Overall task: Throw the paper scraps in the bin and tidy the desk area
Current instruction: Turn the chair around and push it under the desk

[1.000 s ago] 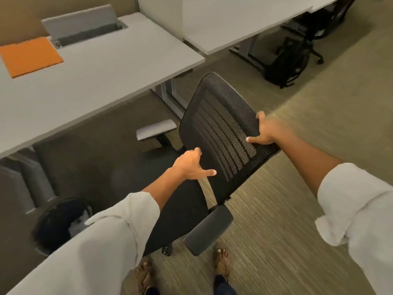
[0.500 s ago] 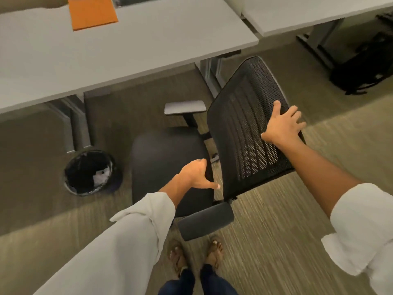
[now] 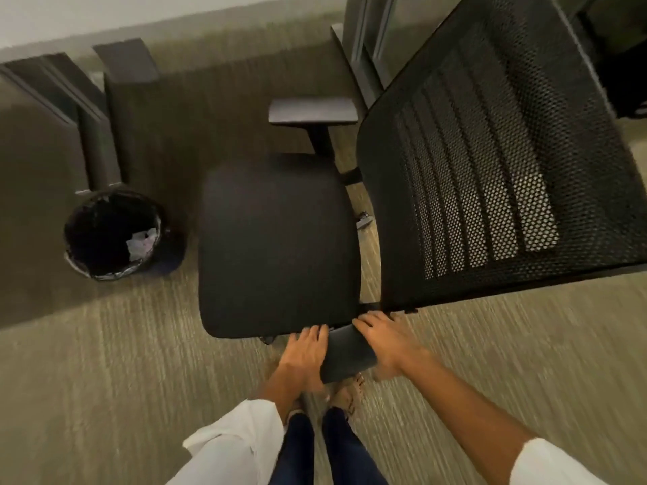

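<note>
A black office chair stands in front of me, with its seat [image 3: 280, 246] to the left and its mesh backrest [image 3: 490, 162] to the right. Both my hands are at its near armrest [image 3: 346, 357]. My left hand [image 3: 306, 348] lies against the armrest's left side, fingers pointing forward to the seat edge. My right hand [image 3: 385, 339] rests on the armrest's right side with fingers stretched out. A round black-lined bin [image 3: 75, 252] sits on the carpet to the left, with crumpled paper scraps [image 3: 140, 241] inside it.
Grey desk legs [image 3: 98, 134] stand behind the bin, and another desk frame [image 3: 364, 57] stands behind the chair. The chair's far armrest [image 3: 313, 112] points toward the desk. My feet [image 3: 346, 397] are on the carpet just under the near armrest.
Both hands left the backrest and dropped to the near armrest. My view tilted down and closer, so the desk top and orange pad are out of sight.
</note>
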Demonstrator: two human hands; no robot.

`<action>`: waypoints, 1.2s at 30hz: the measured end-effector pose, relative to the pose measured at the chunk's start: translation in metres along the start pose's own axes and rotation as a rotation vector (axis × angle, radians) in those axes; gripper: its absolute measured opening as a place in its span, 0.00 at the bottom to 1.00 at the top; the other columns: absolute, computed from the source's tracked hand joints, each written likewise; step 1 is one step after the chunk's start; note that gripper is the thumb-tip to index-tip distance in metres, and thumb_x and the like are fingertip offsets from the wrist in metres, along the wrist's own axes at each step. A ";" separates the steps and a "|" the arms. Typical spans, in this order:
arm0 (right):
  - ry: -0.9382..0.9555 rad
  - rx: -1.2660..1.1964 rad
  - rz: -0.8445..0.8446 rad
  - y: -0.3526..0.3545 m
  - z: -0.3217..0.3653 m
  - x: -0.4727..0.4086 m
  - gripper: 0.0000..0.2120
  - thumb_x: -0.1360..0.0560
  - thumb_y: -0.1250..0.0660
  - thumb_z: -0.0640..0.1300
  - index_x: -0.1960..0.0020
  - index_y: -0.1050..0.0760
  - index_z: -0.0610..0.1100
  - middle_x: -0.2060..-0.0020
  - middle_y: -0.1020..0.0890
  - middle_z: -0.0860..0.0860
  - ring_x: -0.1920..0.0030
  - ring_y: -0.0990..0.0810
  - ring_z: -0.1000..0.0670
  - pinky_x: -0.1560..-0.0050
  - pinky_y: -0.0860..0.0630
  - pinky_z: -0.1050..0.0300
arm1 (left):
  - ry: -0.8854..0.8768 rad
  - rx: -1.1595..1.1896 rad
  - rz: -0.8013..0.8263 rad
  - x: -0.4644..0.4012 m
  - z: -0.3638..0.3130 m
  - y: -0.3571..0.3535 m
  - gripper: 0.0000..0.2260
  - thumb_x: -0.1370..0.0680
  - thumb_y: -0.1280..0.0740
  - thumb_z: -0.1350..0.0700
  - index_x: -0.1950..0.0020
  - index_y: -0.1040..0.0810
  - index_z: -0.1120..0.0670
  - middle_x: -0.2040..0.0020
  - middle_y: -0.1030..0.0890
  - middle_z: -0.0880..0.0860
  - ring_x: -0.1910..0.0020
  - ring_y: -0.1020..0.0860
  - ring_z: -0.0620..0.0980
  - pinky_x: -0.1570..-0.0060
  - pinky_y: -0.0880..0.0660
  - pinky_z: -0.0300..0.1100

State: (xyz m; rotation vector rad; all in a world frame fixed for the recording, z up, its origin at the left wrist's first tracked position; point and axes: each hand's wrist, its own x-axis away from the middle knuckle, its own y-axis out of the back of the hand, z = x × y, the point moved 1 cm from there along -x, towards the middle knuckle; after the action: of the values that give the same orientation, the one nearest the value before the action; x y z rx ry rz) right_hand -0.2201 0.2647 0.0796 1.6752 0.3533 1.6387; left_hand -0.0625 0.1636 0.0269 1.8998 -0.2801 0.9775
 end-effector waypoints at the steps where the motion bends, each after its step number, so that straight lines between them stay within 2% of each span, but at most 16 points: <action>1: -0.001 -0.011 -0.002 -0.013 -0.002 -0.007 0.55 0.36 0.22 0.56 0.19 0.48 0.46 0.22 0.39 0.48 0.23 0.41 0.45 0.24 0.41 0.41 | -0.010 0.013 -0.005 -0.007 0.001 -0.002 0.53 0.35 0.20 0.43 0.20 0.49 0.56 0.25 0.35 0.56 0.27 0.34 0.58 0.27 0.36 0.54; 3: -0.027 -0.017 -0.050 -0.028 -0.006 -0.020 0.56 0.38 0.22 0.60 0.19 0.48 0.48 0.24 0.36 0.50 0.24 0.39 0.46 0.26 0.39 0.42 | -0.037 0.032 0.010 -0.017 0.005 -0.004 0.52 0.35 0.20 0.46 0.21 0.47 0.56 0.28 0.31 0.56 0.31 0.29 0.57 0.31 0.31 0.52; 8: -0.058 -0.084 -0.089 -0.037 -0.007 -0.029 0.55 0.43 0.21 0.63 0.22 0.39 0.49 0.30 0.29 0.52 0.28 0.33 0.48 0.30 0.36 0.45 | -0.066 0.043 0.021 -0.018 0.007 -0.007 0.53 0.37 0.20 0.43 0.22 0.46 0.55 0.30 0.28 0.55 0.35 0.25 0.56 0.32 0.28 0.49; 14: -0.055 -0.132 -0.120 -0.047 -0.014 -0.029 0.60 0.46 0.24 0.69 0.21 0.41 0.49 0.31 0.27 0.52 0.30 0.31 0.48 0.29 0.38 0.46 | -0.096 0.019 0.046 -0.023 0.011 -0.001 0.50 0.38 0.20 0.44 0.24 0.44 0.53 0.33 0.26 0.55 0.40 0.23 0.56 0.37 0.25 0.50; 22: -0.069 -0.125 -0.127 -0.047 -0.010 -0.031 0.60 0.47 0.25 0.69 0.21 0.42 0.49 0.33 0.26 0.52 0.31 0.30 0.48 0.30 0.36 0.46 | -0.115 0.003 0.055 -0.027 0.016 -0.002 0.47 0.37 0.20 0.46 0.25 0.42 0.52 0.35 0.24 0.55 0.41 0.22 0.55 0.39 0.24 0.50; 26: -0.094 -0.112 -0.113 -0.044 -0.006 -0.027 0.63 0.44 0.23 0.69 0.19 0.47 0.47 0.29 0.29 0.50 0.28 0.33 0.46 0.27 0.38 0.46 | -0.106 0.016 0.100 -0.030 0.018 0.001 0.52 0.37 0.19 0.44 0.22 0.46 0.53 0.31 0.27 0.56 0.37 0.24 0.56 0.34 0.27 0.51; 30: -0.067 -0.194 -0.118 -0.029 -0.001 -0.007 0.65 0.40 0.23 0.68 0.18 0.55 0.42 0.20 0.43 0.47 0.20 0.46 0.45 0.22 0.42 0.48 | -0.055 0.118 0.119 -0.019 0.026 0.010 0.63 0.43 0.18 0.39 0.20 0.53 0.50 0.24 0.34 0.55 0.29 0.31 0.57 0.29 0.33 0.52; 33: 0.018 -0.224 -0.196 0.015 0.005 0.028 0.58 0.33 0.25 0.64 0.18 0.55 0.43 0.19 0.45 0.48 0.20 0.47 0.47 0.23 0.43 0.52 | 0.001 0.202 0.117 -0.004 0.037 0.042 0.66 0.45 0.18 0.37 0.20 0.58 0.45 0.20 0.41 0.54 0.23 0.37 0.59 0.26 0.36 0.54; 36: 0.067 -0.235 -0.403 0.099 -0.009 0.077 0.41 0.28 0.28 0.57 0.21 0.40 0.46 0.24 0.31 0.51 0.25 0.33 0.49 0.28 0.32 0.52 | 0.017 0.216 0.061 0.007 0.039 0.101 0.69 0.46 0.19 0.35 0.19 0.60 0.48 0.18 0.49 0.56 0.20 0.46 0.60 0.23 0.41 0.54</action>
State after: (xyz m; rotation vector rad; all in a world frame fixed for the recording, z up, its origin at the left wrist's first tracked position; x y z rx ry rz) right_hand -0.2478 0.2513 0.2011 1.2797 0.4772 1.3766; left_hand -0.0941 0.0791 0.0881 2.0875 -0.2308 1.1008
